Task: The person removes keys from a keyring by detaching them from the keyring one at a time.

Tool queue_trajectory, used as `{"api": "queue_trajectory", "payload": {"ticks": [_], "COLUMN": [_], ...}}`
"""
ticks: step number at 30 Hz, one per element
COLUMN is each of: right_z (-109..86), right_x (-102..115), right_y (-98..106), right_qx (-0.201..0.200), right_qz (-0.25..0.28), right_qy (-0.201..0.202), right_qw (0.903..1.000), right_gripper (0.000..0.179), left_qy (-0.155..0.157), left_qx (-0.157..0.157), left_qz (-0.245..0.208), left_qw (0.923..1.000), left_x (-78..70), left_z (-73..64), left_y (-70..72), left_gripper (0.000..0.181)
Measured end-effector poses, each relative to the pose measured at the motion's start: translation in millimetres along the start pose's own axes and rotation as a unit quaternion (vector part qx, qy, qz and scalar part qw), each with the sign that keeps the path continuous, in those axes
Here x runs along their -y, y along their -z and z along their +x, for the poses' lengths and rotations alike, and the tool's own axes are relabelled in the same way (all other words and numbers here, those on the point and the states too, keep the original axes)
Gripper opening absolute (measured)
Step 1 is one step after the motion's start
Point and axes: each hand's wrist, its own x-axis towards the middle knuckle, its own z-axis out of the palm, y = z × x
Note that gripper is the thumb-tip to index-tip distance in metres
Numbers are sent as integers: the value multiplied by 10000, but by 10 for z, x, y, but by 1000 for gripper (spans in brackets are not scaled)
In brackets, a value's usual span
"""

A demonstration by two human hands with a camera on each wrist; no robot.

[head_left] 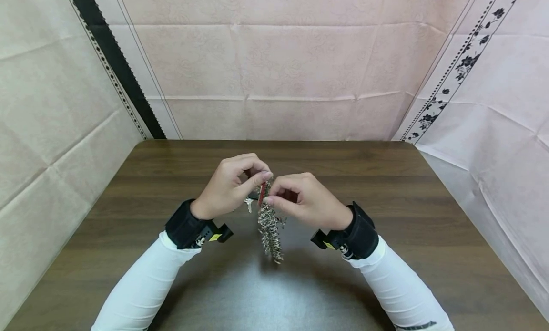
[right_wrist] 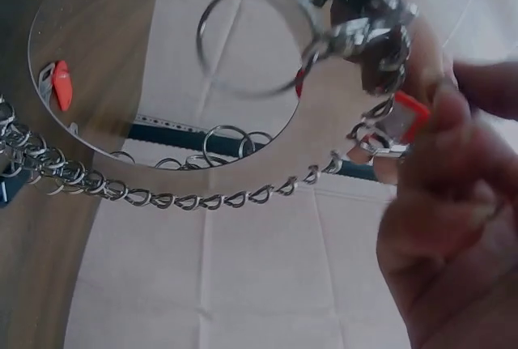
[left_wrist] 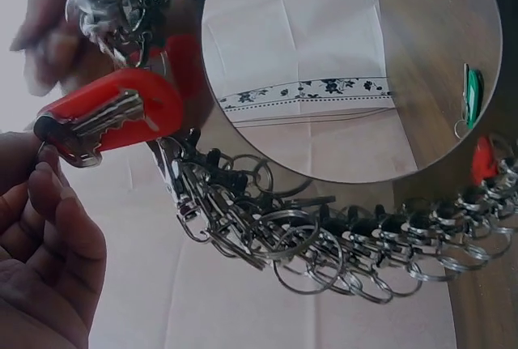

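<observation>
My left hand (head_left: 233,185) pinches the end of a red plastic-covered key (left_wrist: 121,106), whose silver toothed part shows in the left wrist view. My right hand (head_left: 306,197) is beside it, thumb and finger pinched together at the red key's edge (right_wrist: 417,120); its exact grip is partly hidden. Between both hands hangs a round ring-shaped band (right_wrist: 324,138), nearly edge-on in the head view. Many metal split rings and clasps (left_wrist: 348,244) line its rim. A green key (left_wrist: 473,98) and another red key (right_wrist: 61,86) also show around the band.
A dark wooden table (head_left: 214,283) lies beneath the hands. Pale cloth (head_left: 300,59) hangs behind it, with side cloths bearing a black stripe (head_left: 116,54) on the left and a floral band (head_left: 467,64) on the right. Each wrist wears a black camera strap (head_left: 184,223).
</observation>
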Motion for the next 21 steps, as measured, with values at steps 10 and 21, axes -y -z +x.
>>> {"api": "queue_trajectory", "payload": {"ticks": [10, 21], "right_z": [16, 4], "right_x": [-9, 23], "right_y": [16, 9], "right_qx": [-872, -743], "right_qz": [-129, 399], "right_qy": [-478, -714], "right_qw": [9950, 9939], "right_gripper": [10, 7], "left_qy": [43, 0], "left_qx": [-36, -214], "left_qz": [55, 266], "left_qw": [10000, 9994], "left_x": [-32, -55], "left_z": [-6, -5], "left_y": [-36, -73], "left_gripper": [9, 11]}}
